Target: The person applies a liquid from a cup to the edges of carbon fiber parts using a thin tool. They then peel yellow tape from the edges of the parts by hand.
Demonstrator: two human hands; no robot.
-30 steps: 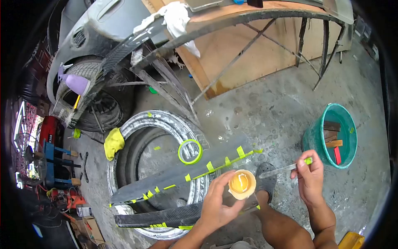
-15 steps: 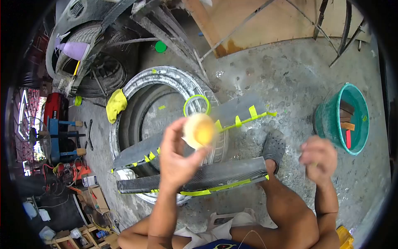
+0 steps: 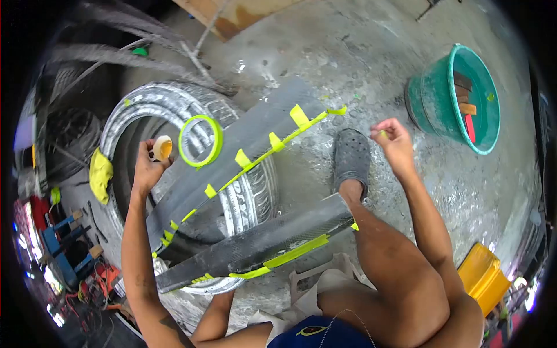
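Note:
My left hand [image 3: 149, 169] is closed around a small white cup [image 3: 156, 152] with something orange-yellow inside, held above the tyre. Thumb and fingers of my right hand [image 3: 398, 146] pinch a tiny yellow-green bit [image 3: 383, 134], too small to identify, over the floor. Between the hands, a long dark grey panel [image 3: 255, 139] lies across the tyre, with strips of yellow-green tape [image 3: 275, 141] along its edge. A roll of yellow-green tape [image 3: 217, 142] rests on this panel. Nearer my legs is a second dark panel [image 3: 249, 246], also taped along its edge.
The whitened tyre [image 3: 119, 110] lies flat on the concrete floor [image 3: 325, 52]. A green bucket [image 3: 429, 93] containing several blocks stands at right. A yellow cloth [image 3: 100, 177] hangs on the tyre's left side. My grey clog [image 3: 351, 156] is beside the panels; a yellow object [image 3: 481, 275] sits lower right.
My view has shifted, moving the scene down and left. My left hand with the cup has moved away from the camera to the left. My right hand has come into focus, fingers pinched.

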